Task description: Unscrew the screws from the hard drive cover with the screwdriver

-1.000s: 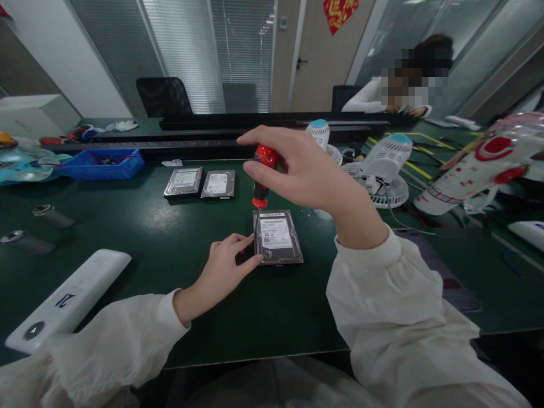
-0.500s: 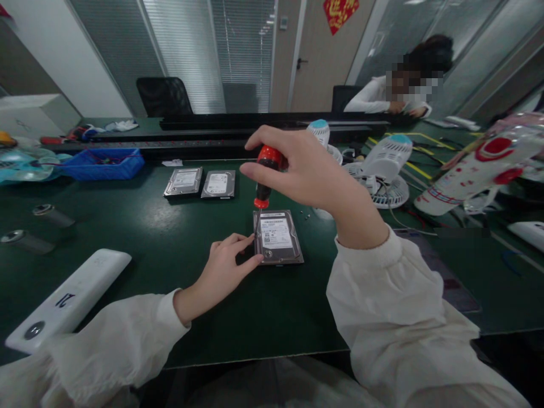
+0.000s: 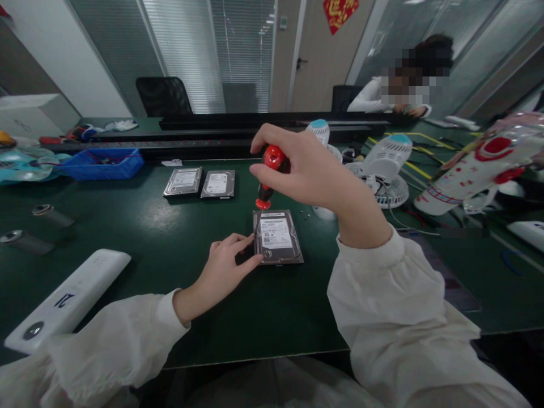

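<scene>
A hard drive (image 3: 278,238) with a white label lies flat on the dark green table in front of me. My left hand (image 3: 223,263) holds its left side, thumb at the lower corner and index finger on the edge by the screwdriver's tip. Above the drive, my right hand (image 3: 297,164) grips the red and black handle of a screwdriver (image 3: 266,190). The thumb and index finger stick out to the left around that handle. The slightly tilted shaft reaches the drive's left edge; the exact tip is hard to make out. Several tiny screws (image 3: 305,215) lie right of the drive.
Two more hard drives, one silver (image 3: 183,181) and one beside it (image 3: 218,184), lie farther back. A blue tray (image 3: 104,164), metal cylinders (image 3: 53,215) and a white power bank (image 3: 70,300) are at left. Small fans (image 3: 385,170) and a tumbler (image 3: 471,170) stand right. A person sits across.
My right hand has shifted slightly right, and the screwdriver's handle leans further to the right. My left hand and the hard drive stay in place.
</scene>
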Motion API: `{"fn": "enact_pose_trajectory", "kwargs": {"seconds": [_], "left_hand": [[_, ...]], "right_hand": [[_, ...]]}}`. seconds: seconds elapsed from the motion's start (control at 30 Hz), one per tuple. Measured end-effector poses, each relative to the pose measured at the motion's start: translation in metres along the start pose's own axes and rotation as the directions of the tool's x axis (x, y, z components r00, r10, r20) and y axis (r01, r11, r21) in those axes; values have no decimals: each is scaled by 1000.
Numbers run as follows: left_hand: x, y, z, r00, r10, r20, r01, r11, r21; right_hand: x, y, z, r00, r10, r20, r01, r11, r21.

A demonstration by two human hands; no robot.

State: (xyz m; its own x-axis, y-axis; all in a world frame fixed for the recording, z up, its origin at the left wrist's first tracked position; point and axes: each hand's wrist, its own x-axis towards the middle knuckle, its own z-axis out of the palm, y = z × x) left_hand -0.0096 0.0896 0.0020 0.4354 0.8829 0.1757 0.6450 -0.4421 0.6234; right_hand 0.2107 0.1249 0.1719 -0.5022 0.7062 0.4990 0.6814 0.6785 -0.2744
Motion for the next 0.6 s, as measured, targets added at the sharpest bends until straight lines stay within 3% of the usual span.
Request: {"fn": "enact_pose_trajectory", "kwargs": {"seconds": [0.13,0.6], "left_hand": [[0,0,0,1000,-9,14,9,1000,-7],[0,-1,1,1000,-9,3,9,1000,-8]], "right_hand": [[-1,1,-3,998,-20,52,19,999,28],[-1,1,2,1000,0,29,0,1000,10]]}}
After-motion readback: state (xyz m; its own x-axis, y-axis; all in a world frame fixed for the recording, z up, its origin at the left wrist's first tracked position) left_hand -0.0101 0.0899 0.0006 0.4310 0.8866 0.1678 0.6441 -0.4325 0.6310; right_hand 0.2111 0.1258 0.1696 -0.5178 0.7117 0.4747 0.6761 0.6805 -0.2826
